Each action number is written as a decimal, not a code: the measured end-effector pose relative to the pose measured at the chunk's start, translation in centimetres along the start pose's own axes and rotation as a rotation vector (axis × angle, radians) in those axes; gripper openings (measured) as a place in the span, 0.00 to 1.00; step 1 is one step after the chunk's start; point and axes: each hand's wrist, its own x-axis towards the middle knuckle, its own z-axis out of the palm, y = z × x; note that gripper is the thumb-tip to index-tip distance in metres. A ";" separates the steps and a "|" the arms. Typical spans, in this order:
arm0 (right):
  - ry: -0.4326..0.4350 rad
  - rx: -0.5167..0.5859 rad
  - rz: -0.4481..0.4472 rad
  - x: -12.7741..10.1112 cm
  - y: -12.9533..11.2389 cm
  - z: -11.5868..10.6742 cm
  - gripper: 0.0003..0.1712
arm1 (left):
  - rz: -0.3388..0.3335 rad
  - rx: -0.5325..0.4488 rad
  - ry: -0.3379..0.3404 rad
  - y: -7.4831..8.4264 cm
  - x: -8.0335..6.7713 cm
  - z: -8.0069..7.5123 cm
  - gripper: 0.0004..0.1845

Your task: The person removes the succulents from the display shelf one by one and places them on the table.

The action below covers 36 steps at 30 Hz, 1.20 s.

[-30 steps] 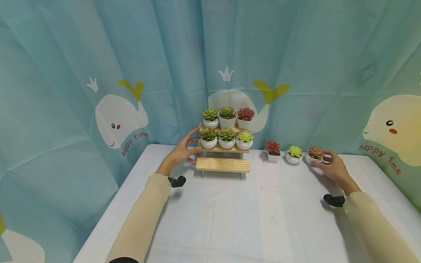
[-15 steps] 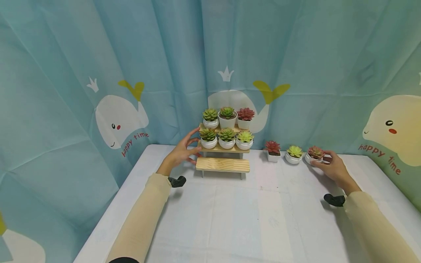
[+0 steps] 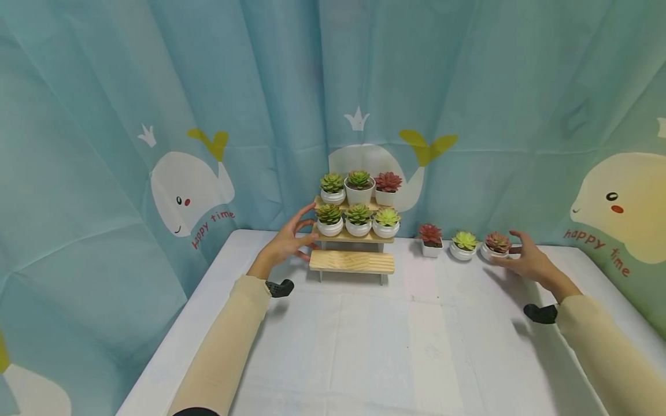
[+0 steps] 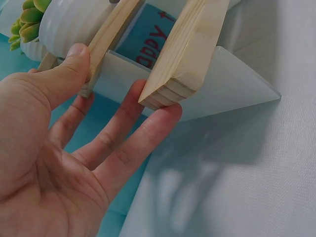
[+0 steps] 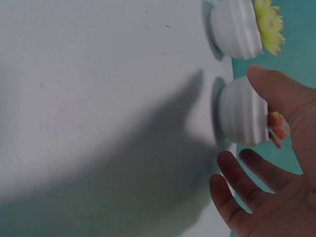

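Note:
My left hand rests against the left end of a three-step wooden plant stand. In the left wrist view the thumb touches one shelf end, while spread fingers touch the lower shelf. Small potted succulents fill the top and middle steps, among them a light green one and a red one. On the right, my right hand has its fingers spread beside a reddish succulent in a round white pot. In the right wrist view, the thumb overlaps this pot and the other fingers stand apart from it.
Left of the reddish succulent stand a yellow-green succulent in a round pot and a red one in a square pot. The white-covered table ends at a blue curtain behind.
My right hand's fingers have spread away from the reddish succulent's pot, and its wrist has shifted slightly right. The pot stays standing in place. My left hand remains at the stand.

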 end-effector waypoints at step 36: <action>0.108 -0.113 -0.226 -2.1 -4.4 -3.7 0.60 | 0.011 -0.020 -0.026 -0.1 -0.1 -0.2 0.43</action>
